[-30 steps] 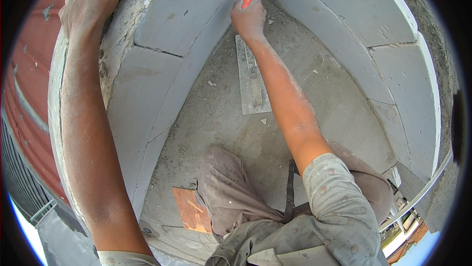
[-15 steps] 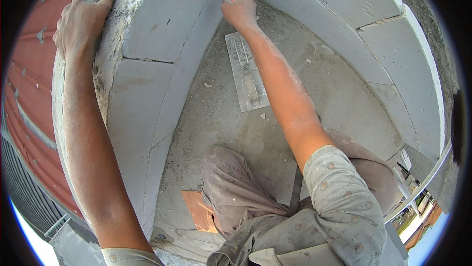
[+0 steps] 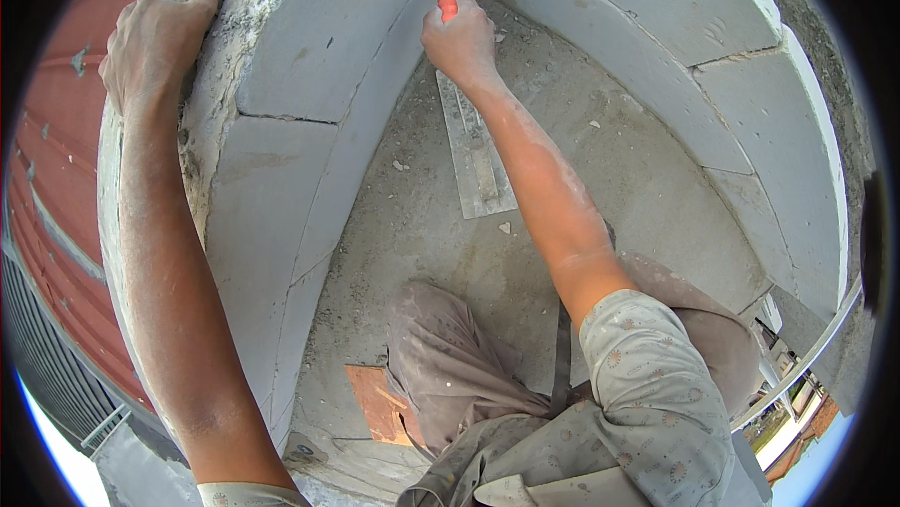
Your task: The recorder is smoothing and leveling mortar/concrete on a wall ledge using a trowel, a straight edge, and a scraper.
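My right hand [image 3: 461,43] is closed around the red handle of a hand tool [image 3: 448,1] at the far inner corner. The tool's narrow metal end points at the corner joint; its full shape is hidden, so its kind is unclear. My left hand [image 3: 157,43] rests with thumb and fingers spread on the rough top of the left wall [image 3: 272,165], built of pale grey blocks. Under my right wrist and forearm, a flat rectangular plastering float [image 3: 480,170] lies on the floor, partly covered by the arm.
Another pale block wall [image 3: 647,10] curves along the right and meets the left one at the far corner. Small chips lie about the dusty concrete floor [image 3: 375,226]. Beside my knee is a brown board [image 3: 380,404]. Red metal roofing [image 3: 56,123] lies outside the left wall.
My right hand and the red-handled tool have shifted slightly back from the corner, toward me. The left hand stays on the wall top.
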The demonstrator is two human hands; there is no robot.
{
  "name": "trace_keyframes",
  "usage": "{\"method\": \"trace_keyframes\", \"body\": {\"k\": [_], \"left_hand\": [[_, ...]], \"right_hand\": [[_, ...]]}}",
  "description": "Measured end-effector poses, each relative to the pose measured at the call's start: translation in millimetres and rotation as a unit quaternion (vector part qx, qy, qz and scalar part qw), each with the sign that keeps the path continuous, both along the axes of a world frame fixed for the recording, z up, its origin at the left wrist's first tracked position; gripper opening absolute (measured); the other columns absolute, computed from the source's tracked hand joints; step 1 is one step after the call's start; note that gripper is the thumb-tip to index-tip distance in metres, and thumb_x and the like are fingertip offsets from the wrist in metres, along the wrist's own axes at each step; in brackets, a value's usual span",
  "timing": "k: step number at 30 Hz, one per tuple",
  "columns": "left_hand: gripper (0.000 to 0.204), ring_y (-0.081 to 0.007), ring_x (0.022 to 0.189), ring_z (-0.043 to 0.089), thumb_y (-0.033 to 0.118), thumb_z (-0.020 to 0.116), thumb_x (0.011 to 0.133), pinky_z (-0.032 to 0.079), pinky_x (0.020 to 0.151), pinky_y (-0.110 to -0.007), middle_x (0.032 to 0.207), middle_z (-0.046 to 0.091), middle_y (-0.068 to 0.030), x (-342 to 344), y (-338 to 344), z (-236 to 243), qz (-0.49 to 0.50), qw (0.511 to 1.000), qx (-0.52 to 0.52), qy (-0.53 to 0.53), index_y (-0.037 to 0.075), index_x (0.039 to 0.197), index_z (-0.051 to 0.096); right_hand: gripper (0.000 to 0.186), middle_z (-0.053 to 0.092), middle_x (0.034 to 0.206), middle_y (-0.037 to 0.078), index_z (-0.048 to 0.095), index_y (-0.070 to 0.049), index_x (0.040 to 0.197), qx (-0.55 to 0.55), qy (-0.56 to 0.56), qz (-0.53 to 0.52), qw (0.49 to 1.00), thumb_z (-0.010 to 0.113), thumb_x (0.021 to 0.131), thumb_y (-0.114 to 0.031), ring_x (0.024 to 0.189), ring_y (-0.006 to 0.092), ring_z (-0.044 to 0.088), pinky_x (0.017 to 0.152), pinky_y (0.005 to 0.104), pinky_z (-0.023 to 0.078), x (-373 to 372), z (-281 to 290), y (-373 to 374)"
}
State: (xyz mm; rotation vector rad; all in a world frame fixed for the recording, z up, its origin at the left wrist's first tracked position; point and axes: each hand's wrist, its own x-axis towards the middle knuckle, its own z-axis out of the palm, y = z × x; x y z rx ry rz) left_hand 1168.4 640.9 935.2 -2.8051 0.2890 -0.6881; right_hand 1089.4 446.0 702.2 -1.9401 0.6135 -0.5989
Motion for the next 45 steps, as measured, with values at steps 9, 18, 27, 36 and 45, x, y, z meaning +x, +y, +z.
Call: {"method": "trace_keyframes", "body": {"k": [9, 18, 27, 36, 45], "left_hand": [[0.092, -0.0358, 0.114, 0.057, 0.076, 0.049, 0.072, 0.043, 0.095, -0.050, 0.121, 0.059, -0.0223, 2, -1, 1, -0.003, 1.000, -0.019, -0.008, 0.013, 0.139, 0.043], [0.090, -0.0355, 0.115, 0.056, 0.073, 0.051, 0.073, 0.043, 0.095, -0.049, 0.120, 0.060, -0.0220, -5, -5, 4, 0.005, 1.000, -0.018, -0.020, 0.011, 0.138, 0.045], [0.086, -0.0337, 0.116, 0.055, 0.071, 0.052, 0.074, 0.043, 0.095, -0.047, 0.122, 0.059, -0.0197, -13, -12, 4, 0.013, 1.000, -0.008, -0.015, 0.013, 0.137, 0.046], [0.085, -0.0320, 0.117, 0.055, 0.070, 0.053, 0.074, 0.042, 0.097, -0.045, 0.123, 0.058, -0.0185, -15, -14, 6, 0.029, 0.999, -0.007, -0.012, 0.014, 0.137, 0.046], [0.080, -0.0333, 0.117, 0.054, 0.067, 0.056, 0.074, 0.041, 0.096, -0.050, 0.119, 0.060, -0.0195, -16, -13, 7, 0.009, 0.999, -0.034, -0.021, 0.013, 0.133, 0.051]], "right_hand": [[0.037, 0.064, 0.098, 0.024, 0.055, -0.004, 0.111, 0.017, 0.029, 0.001, 0.999, 0.051, 0.078, -0.021, 0.096, 0.0432, 0.060, 0.086, 0.0488, 0.046, 10, 15, -13], [0.040, 0.063, 0.099, 0.027, 0.051, -0.004, 0.116, -0.023, 0.035, 0.001, 0.999, 0.051, 0.080, -0.021, 0.098, 0.0449, 0.059, 0.086, 0.0494, 0.046, 7, 49, -11], [0.046, 0.064, 0.101, 0.025, 0.048, -0.004, 0.124, -0.005, 0.057, 0.038, 0.998, 0.050, 0.081, -0.021, 0.097, 0.0416, 0.061, 0.088, 0.0483, 0.047, -6, 93, -11], [0.051, 0.066, 0.099, 0.022, 0.043, 0.001, 0.128, -0.036, -0.060, 0.046, 0.996, 0.052, 0.083, -0.020, 0.093, 0.0400, 0.064, 0.084, 0.0482, 0.050, -13, 94, -13], [0.057, 0.061, 0.115, 0.024, 0.043, 0.002, 0.133, -0.040, -0.036, 0.036, 0.998, 0.052, 0.081, -0.017, 0.102, 0.0385, 0.062, 0.093, 0.0417, 0.047, -7, 123, -16]]}}
